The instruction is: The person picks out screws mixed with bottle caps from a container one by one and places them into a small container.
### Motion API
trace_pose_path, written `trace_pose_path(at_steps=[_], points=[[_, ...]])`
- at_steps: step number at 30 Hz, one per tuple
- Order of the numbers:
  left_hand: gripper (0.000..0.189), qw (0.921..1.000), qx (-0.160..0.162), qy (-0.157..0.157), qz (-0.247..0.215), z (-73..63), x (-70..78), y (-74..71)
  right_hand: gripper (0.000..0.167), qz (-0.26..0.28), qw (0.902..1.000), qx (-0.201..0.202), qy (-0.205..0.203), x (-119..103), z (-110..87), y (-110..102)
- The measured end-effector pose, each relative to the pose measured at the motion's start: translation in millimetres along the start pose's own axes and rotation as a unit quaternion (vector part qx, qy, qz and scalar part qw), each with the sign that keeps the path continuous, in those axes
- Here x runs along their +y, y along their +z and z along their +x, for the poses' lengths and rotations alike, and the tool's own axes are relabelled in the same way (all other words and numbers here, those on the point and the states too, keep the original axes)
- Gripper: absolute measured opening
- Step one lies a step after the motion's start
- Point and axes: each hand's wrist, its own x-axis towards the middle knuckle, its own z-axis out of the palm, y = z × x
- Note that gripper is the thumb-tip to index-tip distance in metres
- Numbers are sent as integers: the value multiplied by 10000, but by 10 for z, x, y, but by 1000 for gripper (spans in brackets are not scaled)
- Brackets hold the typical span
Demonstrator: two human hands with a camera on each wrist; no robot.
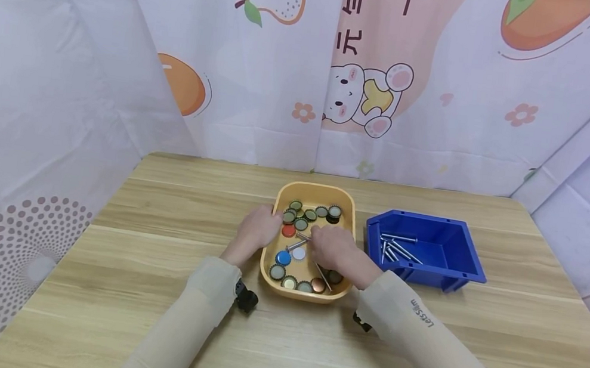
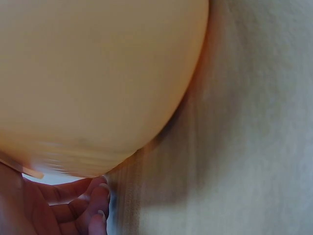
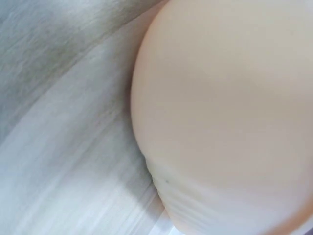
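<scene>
Where fingers [image 1: 320, 242] reach, tray [image 1: 318, 193], long axis forward

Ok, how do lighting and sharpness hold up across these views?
Head view: fairly even light, bottle caps and blue bin readable; left wrist view: soft focus, yellow tray shadowing the table, left hand dim; right wrist view: blurred and pale, little detail on the tray.

Narrow gap separates yellow tray [image 1: 318, 193] from blue bin [image 1: 434, 254].
</scene>
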Motion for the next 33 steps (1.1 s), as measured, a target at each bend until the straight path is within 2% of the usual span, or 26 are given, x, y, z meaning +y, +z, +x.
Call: trace_pose_path(at_steps=[9,19,28,31,33], points=[[38,10000,-6,11,18,-8,13,-9,19,275,9995,1,-181,11,7,10],[38,9999,49,4,91,6,1,12,15,1437,9893,62,-259,53,-23,-69],[38,10000,-2,-8,34,10,-9,14,23,2429,9685,145,-520,113,-62,-75],[38,10000,-3,-9,14,3,-5,10,24,2772,9590,194,-549,132,-77,-88],[38,10000,-3,-6,17,3,-6,9,22,3157,9470,159,-568,146,-88,-96]])
